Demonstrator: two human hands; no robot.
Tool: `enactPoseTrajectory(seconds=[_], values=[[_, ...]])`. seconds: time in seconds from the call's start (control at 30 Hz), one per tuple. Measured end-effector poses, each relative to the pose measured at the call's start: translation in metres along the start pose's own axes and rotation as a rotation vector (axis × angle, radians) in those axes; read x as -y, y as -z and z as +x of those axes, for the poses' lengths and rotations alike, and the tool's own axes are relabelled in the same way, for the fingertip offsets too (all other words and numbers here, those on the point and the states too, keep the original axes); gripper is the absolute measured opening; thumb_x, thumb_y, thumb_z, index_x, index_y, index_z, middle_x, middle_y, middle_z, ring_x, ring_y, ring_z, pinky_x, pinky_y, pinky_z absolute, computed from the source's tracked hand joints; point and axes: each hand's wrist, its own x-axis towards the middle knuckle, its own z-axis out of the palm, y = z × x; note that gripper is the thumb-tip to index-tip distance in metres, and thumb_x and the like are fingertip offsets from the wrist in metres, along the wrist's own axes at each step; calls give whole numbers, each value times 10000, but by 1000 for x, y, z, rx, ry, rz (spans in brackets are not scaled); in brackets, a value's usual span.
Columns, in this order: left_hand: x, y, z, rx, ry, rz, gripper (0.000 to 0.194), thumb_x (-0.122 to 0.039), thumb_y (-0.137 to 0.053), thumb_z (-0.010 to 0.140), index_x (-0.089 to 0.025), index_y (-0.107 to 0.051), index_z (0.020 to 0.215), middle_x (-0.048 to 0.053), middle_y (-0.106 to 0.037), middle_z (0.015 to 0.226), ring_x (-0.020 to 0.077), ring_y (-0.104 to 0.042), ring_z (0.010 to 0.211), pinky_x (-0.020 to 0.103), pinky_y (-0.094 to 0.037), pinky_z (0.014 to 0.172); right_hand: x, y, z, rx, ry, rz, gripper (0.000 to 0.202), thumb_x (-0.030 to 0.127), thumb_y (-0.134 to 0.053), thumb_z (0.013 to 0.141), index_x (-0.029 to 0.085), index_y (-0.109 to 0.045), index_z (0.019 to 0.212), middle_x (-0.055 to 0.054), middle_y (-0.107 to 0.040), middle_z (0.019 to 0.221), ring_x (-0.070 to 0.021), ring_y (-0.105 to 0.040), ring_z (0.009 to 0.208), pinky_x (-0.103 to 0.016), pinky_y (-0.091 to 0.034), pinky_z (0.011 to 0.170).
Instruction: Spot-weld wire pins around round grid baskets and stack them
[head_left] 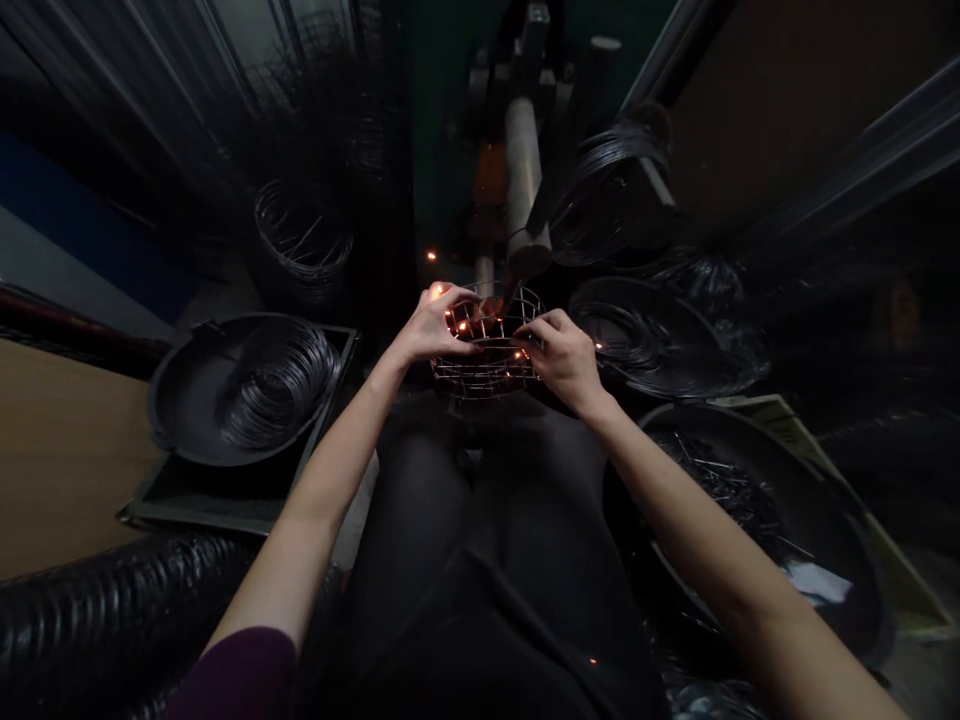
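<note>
A round wire basket (pixel 487 382) sits between my hands above my lap, under a spot-welding machine (pixel 523 170) with a thick metal cylinder arm. My left hand (pixel 439 325) grips the basket's left side, thumb and fingers curved around the rim. On the right side, my right hand (pixel 562 355) pinches the rim wire with thumb and fingertips. Orange sparks glow around the basket and by my left fingers. The lower electrode tip is partly hidden inside the wire grid.
At left a black basin (pixel 180 400) holds a coil of wire rings (pixel 281 385). To the right, another basin (pixel 840 540) contains short metal wires, and a further one (pixel 675 300) has wire rings. More wire rings (pixel 615 160) hang beside the machine. A ribbed black roll (pixel 112 600) lies lower left.
</note>
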Motion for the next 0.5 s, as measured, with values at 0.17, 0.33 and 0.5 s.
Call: enactPoseTrajectory(seconds=[0.17,0.33,0.5], values=[[8,4,16,-16,49,21,735,-278,-879,524,-226,-616,1208,78,-535,1238,297,-527,1202,503,-434,1078,-5,-11,17,-26,-92,26,83,275,-652,866,205,-688,892,-48,-609,891,-178,-584,767,-285,-450,647],[14,10,37,21,36,48,737,-365,-906,531,-208,-618,1191,74,-562,1235,294,-532,1228,486,-422,1105,-6,-14,31,-10,-155,52,128,316,-664,867,195,-683,904,-46,-625,894,-182,-583,757,-305,-466,695],[28,4,34,-2,-25,-32,1202,-693,-877,332,-135,-480,1320,78,-514,1366,326,-468,1320,567,-328,1148,-90,33,-22,-50,-258,22,302,457,-584,918,200,-673,1050,-46,-685,989,-199,-623,903,-334,-483,864]])
